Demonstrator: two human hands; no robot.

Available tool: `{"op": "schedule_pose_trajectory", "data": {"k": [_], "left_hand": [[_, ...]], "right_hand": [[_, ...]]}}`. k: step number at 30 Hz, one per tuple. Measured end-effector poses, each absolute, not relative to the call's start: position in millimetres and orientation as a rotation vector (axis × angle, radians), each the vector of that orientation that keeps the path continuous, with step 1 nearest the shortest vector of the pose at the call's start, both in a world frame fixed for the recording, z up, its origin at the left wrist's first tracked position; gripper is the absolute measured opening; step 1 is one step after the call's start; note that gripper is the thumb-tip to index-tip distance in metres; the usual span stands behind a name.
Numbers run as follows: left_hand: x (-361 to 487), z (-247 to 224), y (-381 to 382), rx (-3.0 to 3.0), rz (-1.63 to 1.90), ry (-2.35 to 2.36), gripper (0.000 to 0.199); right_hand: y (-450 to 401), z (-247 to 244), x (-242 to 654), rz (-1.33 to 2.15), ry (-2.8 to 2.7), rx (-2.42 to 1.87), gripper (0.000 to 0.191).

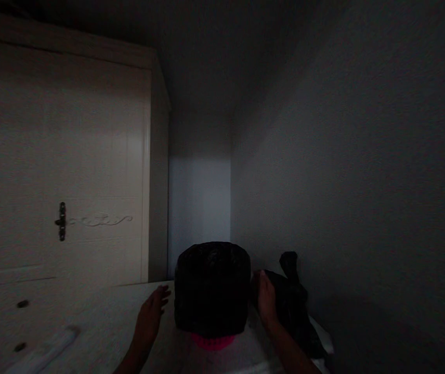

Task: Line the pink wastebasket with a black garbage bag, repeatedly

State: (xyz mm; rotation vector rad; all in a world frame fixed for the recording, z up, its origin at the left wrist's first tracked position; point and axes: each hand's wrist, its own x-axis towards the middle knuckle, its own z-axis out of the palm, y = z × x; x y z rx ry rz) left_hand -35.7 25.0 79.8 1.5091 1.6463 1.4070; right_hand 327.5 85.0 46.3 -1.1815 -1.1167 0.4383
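Note:
A bin lined with a black plastic bag [212,298] stands upright in the middle of a pale surface, the bag covering its rim and sides. Only a bright pink lower part [212,342] shows below the plastic. To the left of it, my left hand [153,309] is raised with fingers apart, holding nothing and not touching the bag. My right hand [265,297] is at the bin's right side, fingers stretched out; whether they touch the bag is hard to tell in the dim light.
Behind my right hand lies another black plastic bag [297,298] with a twisted top, against the grey wall [347,197]. A white wardrobe [97,140] with a dark handle [62,222] fills the left. A pale rolled object [47,350] lies lower left on the light surface [101,317].

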Motion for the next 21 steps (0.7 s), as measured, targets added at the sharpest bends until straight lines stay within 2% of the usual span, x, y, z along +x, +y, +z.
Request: {"op": "schedule_pose_trajectory", "data": {"k": [2, 6, 12, 16, 21], "left_hand": [[-18, 118, 25, 1.553, 1.418, 1.644, 0.075], [4, 177, 20, 1.859, 1.224, 1.863, 0.060], [17, 220, 2, 2.217, 0.759, 2.356, 0.051], [30, 241, -4, 2.406, 0.736, 2.356, 0.045], [33, 246, 6, 2.272, 1.003, 2.193, 0.042]], "right_hand": [[92, 87, 330, 0.459, -1.088, -1.200, 0.076], [94, 149, 332, 0.359, -1.434, -1.292, 0.048], [74, 199, 327, -0.186, -1.757, -1.747, 0.021], [64, 237, 310, -0.295, -1.879, -1.754, 0.026], [61, 281, 287, -0.316, -1.879, -1.677, 0.031]]}}
